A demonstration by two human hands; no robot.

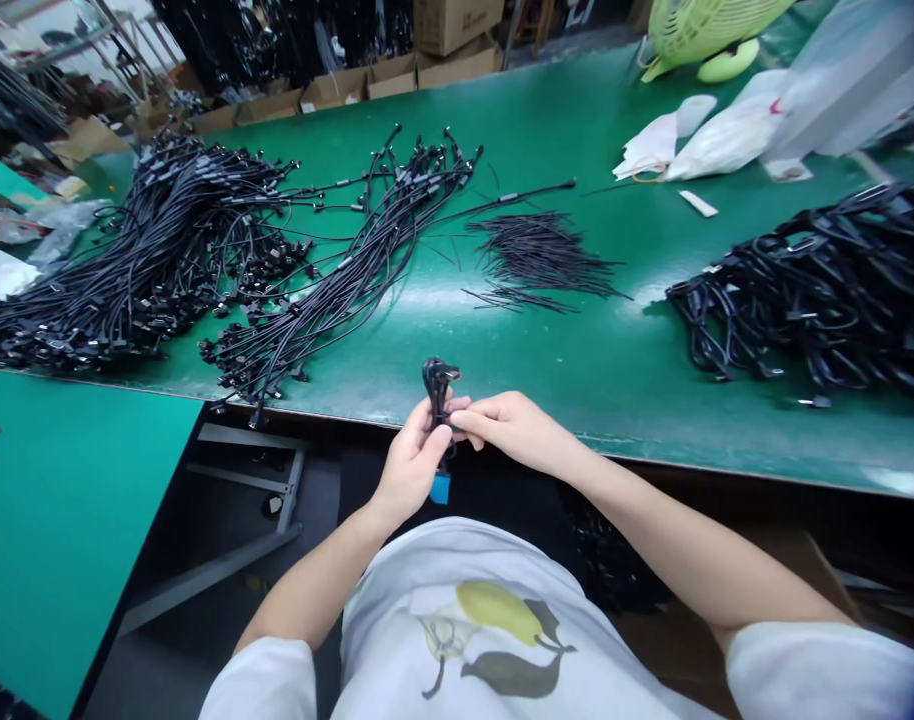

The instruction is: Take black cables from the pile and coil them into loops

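Near middle: left hand (412,462) grasping black cable bundle (435,380), partly hidden
Right hand (515,430): pinching its waist, detail unclear
Right: cable pile (824,290), cut off

We look forward and down from 1 head-worn camera. The white shirt (494,645) sits near at 6 o'clock, the cardboard box (457,22) far at 12.

A black cable (434,378), looped into a slim, narrow-waisted bundle, is held nearly upright at the near edge of the green table (577,375), its shiny plug (452,374) near the top.
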